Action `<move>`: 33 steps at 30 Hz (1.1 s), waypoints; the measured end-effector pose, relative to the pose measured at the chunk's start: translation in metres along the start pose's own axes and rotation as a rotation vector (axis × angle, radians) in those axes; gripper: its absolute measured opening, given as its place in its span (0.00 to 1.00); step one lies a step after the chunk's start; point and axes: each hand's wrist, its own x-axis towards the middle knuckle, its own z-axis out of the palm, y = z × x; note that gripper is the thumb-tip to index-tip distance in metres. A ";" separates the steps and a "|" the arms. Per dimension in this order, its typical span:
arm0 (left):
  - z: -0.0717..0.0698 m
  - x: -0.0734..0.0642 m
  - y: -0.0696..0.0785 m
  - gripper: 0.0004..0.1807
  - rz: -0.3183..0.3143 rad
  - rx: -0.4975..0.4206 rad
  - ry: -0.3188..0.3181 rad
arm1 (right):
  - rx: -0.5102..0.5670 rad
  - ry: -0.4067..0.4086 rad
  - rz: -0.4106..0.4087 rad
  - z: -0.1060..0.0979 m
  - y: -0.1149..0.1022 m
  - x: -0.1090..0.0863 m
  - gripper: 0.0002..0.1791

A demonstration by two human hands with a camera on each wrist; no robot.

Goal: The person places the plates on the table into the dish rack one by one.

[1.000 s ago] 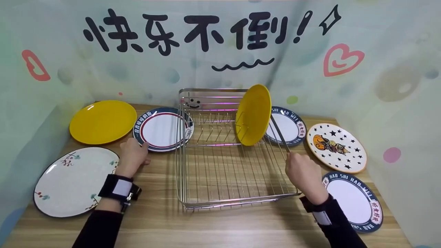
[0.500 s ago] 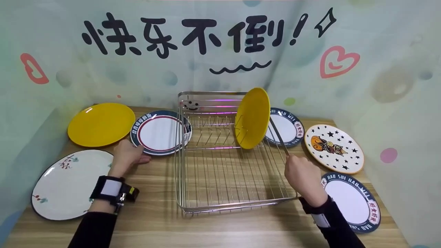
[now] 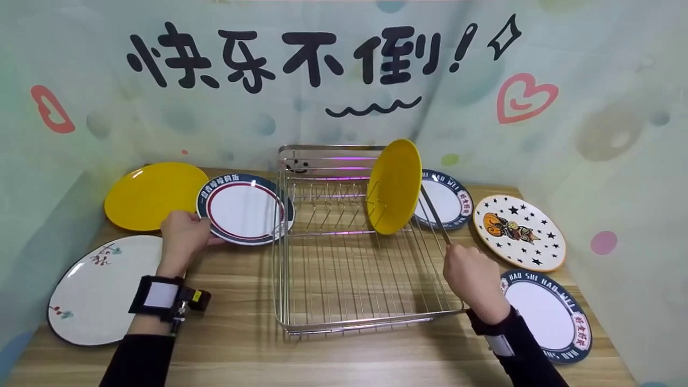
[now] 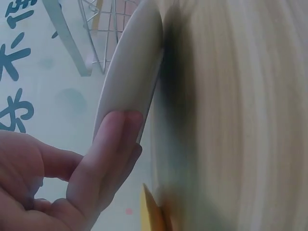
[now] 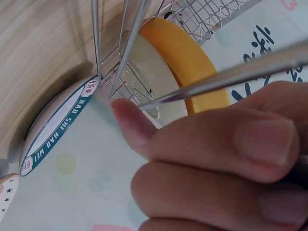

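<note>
My left hand [image 3: 184,236] pinches the near-left rim of a white plate with a blue border and red ring [image 3: 244,209]. In the left wrist view the fingers [image 4: 103,149] lie under the pale underside of that plate [image 4: 132,67], which is tilted up off the wood with a shadow below. My right hand [image 3: 475,277] grips the right top rail of the metal dish rack [image 3: 371,314]; its curled fingers [image 5: 211,144] show close up in the right wrist view. A yellow plate [image 3: 395,188] stands upright in the rack's back right slots.
On the left lie another yellow plate [image 3: 156,196] and a white floral plate [image 3: 102,293]. On the right are two blue-rimmed plates, one behind the rack [image 3: 443,199] and one nearer [image 3: 545,314], with an owl-patterned plate [image 3: 518,231] between. A printed cloth [image 3: 344,70] surrounds the table.
My left hand has taken hold of the blue-bordered plate, which has shifted slightly left and tilted up. My right hand stays on the rack's rail. The head view has shifted slightly.
</note>
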 end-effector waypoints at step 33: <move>-0.034 -0.004 0.014 0.19 0.065 0.037 0.151 | 0.001 -0.007 -0.006 0.001 0.000 -0.001 0.17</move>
